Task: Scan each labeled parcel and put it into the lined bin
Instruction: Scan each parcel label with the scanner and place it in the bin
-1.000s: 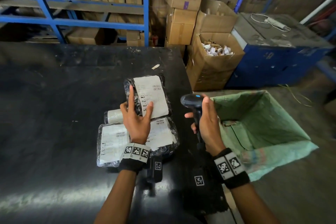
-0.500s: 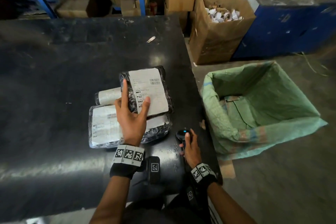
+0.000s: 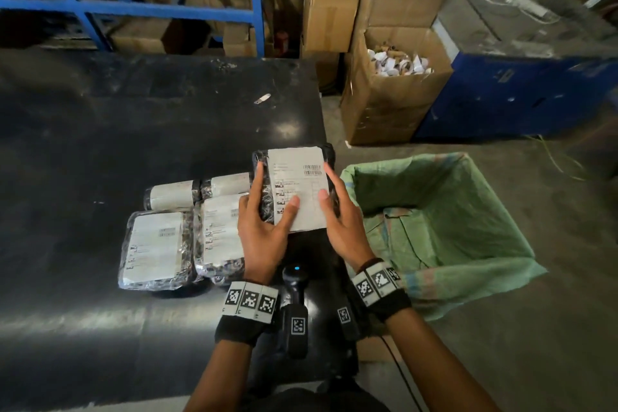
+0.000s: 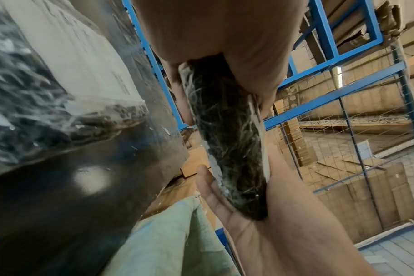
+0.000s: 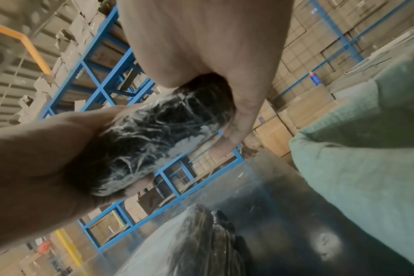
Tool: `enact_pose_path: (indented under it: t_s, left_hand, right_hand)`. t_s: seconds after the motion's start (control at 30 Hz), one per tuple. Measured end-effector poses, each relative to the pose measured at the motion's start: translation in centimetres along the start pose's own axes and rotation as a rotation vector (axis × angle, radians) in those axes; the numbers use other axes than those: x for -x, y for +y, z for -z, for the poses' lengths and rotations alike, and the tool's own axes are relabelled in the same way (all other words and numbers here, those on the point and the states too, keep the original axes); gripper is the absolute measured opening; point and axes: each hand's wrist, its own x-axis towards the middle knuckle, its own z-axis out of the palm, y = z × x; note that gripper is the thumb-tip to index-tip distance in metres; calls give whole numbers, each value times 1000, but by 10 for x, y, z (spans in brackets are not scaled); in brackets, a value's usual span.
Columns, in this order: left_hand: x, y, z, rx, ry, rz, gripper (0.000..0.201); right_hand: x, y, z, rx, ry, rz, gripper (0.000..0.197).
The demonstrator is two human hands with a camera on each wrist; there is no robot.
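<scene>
Nearest us, the black scanner [image 3: 294, 281] lies on the table's near right corner between our two wrists, its blue light glowing. Just past it, our left hand [image 3: 264, 231] and right hand [image 3: 341, 221] clamp one parcel [image 3: 299, 189] from either side, thumbs pressed onto its white label, fingers wrapped under; the wrist views show it lifted clear of the table. We have it right at the table's right edge, label up, beside the lined bin [image 3: 444, 244] but not over it.

That bin, green liner draped over its rim, sits on the floor against the table's right edge, with nothing between it and the parcel.

Left of our hands, four more wrapped parcels [image 3: 187, 227] lie bunched on the black table [image 3: 100, 144]: two flat ones side by side nearer us, two rolled ones behind them. Farther out, a small white scrap [image 3: 262, 99] lies toward the far right corner.

Beyond the table's far edge, we see blue steel racking [image 3: 133, 7] stacked with cartons, an open cardboard box [image 3: 394, 100] full of paper scraps, and a blue cabinet [image 3: 521, 77] at far right.
</scene>
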Motion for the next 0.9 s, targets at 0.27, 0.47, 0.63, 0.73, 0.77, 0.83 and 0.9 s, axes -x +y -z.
enact_pose_path:
  t_s: [0.27,0.47,0.63,0.73,0.77,0.83,0.9]
  left_hand:
    - [7,11,-74,-86,-146,29,71]
    - [15,-6,-150,-425,-333,19,74]
    - [40,-40,-198,-692,-442,-13,76]
    - [52,-54,-207,-750,-485,-10,77]
    - [54,-55,-208,-763,-493,-12,79]
    - [55,-56,-207,-781,-508,-22,82]
    - [54,-58,-206,-775,-523,-25,82]
  right_hand:
    - [-12,32,82,71,63,1,48]
    - [-34,88,189,437,-38,-190,52]
    - [-83,143,238,646,-301,-453,49]
    - [-114,188,231,712,-415,-567,50]
    - [-121,201,225,730,-434,-588,51]
    - [-132,223,208,733,-437,-611,51]
    - [-137,246,187,648,-419,-642,51]
